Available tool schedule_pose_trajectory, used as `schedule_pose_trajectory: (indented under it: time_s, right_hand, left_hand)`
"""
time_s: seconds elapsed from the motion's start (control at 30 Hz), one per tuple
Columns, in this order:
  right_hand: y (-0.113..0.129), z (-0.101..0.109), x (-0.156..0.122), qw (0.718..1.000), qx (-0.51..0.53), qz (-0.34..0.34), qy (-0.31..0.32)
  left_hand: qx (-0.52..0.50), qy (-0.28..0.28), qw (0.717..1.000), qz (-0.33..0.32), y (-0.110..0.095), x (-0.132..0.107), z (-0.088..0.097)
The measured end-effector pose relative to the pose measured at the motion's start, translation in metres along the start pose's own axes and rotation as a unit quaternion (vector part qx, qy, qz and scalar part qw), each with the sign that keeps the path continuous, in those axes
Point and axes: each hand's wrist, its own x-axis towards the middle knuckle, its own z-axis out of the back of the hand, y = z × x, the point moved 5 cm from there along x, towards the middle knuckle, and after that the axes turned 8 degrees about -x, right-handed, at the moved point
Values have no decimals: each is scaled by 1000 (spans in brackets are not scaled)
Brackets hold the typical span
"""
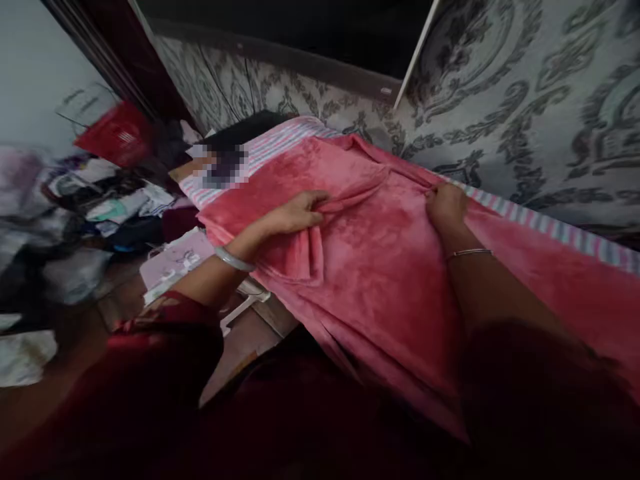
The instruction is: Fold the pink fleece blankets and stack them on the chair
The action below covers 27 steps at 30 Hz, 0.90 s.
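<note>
Pink cloth spans left grip to right grip.

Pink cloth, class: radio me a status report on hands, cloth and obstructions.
Left hand at a fold, grip unclear. Right hand closed on pink cloth. Pink cloth partly folded, over striped sheet. Nothing seen between hands but cloth.

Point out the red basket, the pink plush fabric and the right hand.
Red basket (117, 135), head view, side wall.
Pink plush fabric (385, 267), head view, spread middle.
Right hand (447, 207), head view, back of hand.
</note>
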Motion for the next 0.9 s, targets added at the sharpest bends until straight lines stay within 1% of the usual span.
schedule_pose_trajectory:
  time_s: [0.1,0.13,0.23,0.3,0.4,0.5,0.63,0.73,0.8,0.9]
  right_hand:
    - [5,5,2,999,3,36,-8]
    - [10,6,3,998,3,58,-13]
    - [30,5,3,987,-1,155,-31]
    - [41,3,5,982,-6,183,-38]
    - [45,3,10,986,-3,157,-57]
    - [37,4,19,990,6,117,-78]
    - [24,-10,32,997,-14,69,-23]
    - [22,-16,35,997,-26,76,-16]
    - [22,-15,35,995,-24,90,-19]
    - [20,-11,30,991,-18,129,-27]
  left_hand:
    - [-9,-15,1000,-5,-5,-3,5]
    - [-10,-20,1000,-7,-7,-4,6]
    - [-11,-31,999,-12,-12,-5,7]
    - [-9,-31,999,-19,-16,-5,7]
    - [-6,-28,999,-27,-21,-7,8]
    - [-15,-34,999,-34,-25,-9,13]
    - [-34,-34,998,-31,-24,-11,14]
    - [-42,-17,999,-23,-21,-11,10]
    - [-42,-8,999,-16,-18,-10,8]
    - [-33,-5,999,-10,-16,-9,5]
